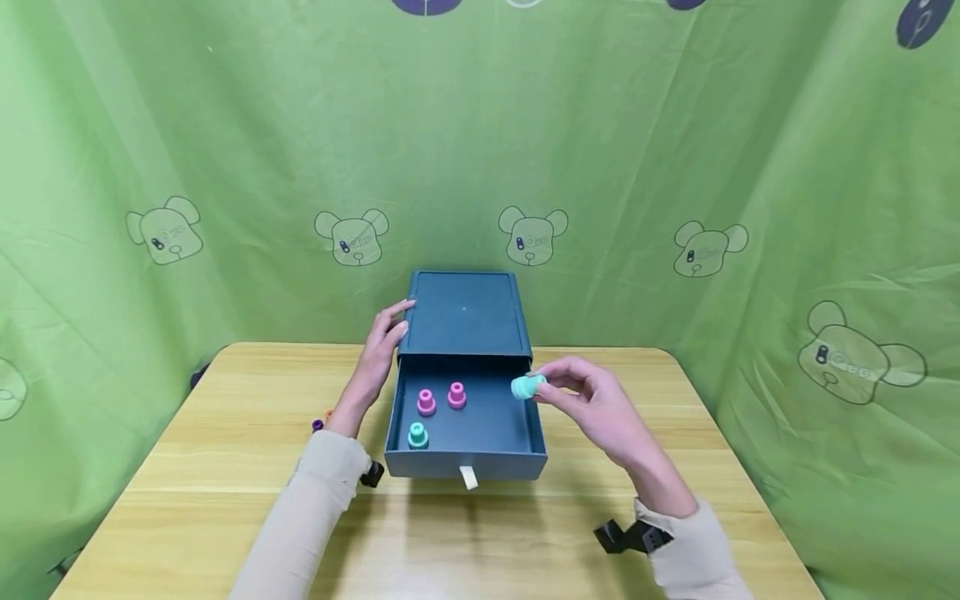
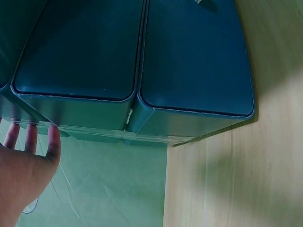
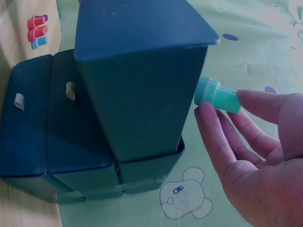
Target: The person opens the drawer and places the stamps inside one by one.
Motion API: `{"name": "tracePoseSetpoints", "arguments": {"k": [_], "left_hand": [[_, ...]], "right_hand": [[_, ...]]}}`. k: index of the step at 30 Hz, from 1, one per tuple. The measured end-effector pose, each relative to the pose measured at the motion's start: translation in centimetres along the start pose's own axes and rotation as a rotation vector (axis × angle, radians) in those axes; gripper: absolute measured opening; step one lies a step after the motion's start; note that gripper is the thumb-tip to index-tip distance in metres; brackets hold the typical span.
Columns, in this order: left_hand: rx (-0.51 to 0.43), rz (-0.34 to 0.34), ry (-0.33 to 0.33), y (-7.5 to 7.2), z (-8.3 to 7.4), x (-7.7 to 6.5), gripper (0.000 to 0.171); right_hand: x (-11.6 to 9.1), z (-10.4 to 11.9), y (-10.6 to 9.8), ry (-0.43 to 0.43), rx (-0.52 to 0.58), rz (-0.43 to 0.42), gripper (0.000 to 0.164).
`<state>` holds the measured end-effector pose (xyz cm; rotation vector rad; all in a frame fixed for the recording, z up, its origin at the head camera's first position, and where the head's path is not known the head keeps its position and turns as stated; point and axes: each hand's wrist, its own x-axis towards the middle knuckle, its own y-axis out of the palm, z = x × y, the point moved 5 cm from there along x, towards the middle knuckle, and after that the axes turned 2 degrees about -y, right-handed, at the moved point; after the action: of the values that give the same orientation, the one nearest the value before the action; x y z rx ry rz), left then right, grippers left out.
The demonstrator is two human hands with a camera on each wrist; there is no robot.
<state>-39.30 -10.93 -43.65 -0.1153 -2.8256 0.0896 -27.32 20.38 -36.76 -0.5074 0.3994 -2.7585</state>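
Note:
A dark blue drawer cabinet (image 1: 465,312) stands on the table with its top drawer (image 1: 480,425) pulled out. My left hand (image 1: 371,362) rests against the cabinet's left side; in the left wrist view its fingertips touch the casing. My right hand (image 1: 600,408) pinches a teal stepped peg (image 1: 527,386) between thumb and fingers, at the drawer's right wall. From the right wrist view, that peg lies sideways, its wide end toward the drawer. Inside the drawer, two pink pegs (image 1: 457,395) and one teal peg (image 1: 417,435) stand upright on the left half.
Two lower drawers (image 3: 78,113) with pale pull tabs are closed. A white tab (image 1: 468,477) hangs from the open drawer's front. Several small red, blue and purple pieces (image 3: 38,33) lie on the table (image 1: 225,450) to the left. Green curtain (image 1: 465,150) surrounds the table.

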Motion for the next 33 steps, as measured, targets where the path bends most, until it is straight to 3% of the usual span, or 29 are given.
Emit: {"name": "tracePoseSetpoints", "arguments": {"k": [5, 18, 26, 33], "left_hand": [[-0.01, 0.015, -0.024, 0.3, -2.3, -1.0, 0.048], [-0.003, 0.004, -0.01, 0.4, -2.7, -1.1, 0.048], [-0.005, -0.005, 0.002, 0.1, 0.5, 0.3, 0.048], [0.001, -0.023, 0.019, 0.0, 0.9, 0.4, 0.045]], "right_hand": [[0.4, 0.1, 0.8, -0.012, -0.002, 0.026, 0.021], [1.5, -0.2, 2.8, 0.032, -0.086, 0.061, 0.019], [1.9, 0.1, 4.0, 0.033, -0.109, 0.089, 0.017], [2.2, 0.5, 4.9, 0.032, -0.126, 0.116, 0.016]]}}
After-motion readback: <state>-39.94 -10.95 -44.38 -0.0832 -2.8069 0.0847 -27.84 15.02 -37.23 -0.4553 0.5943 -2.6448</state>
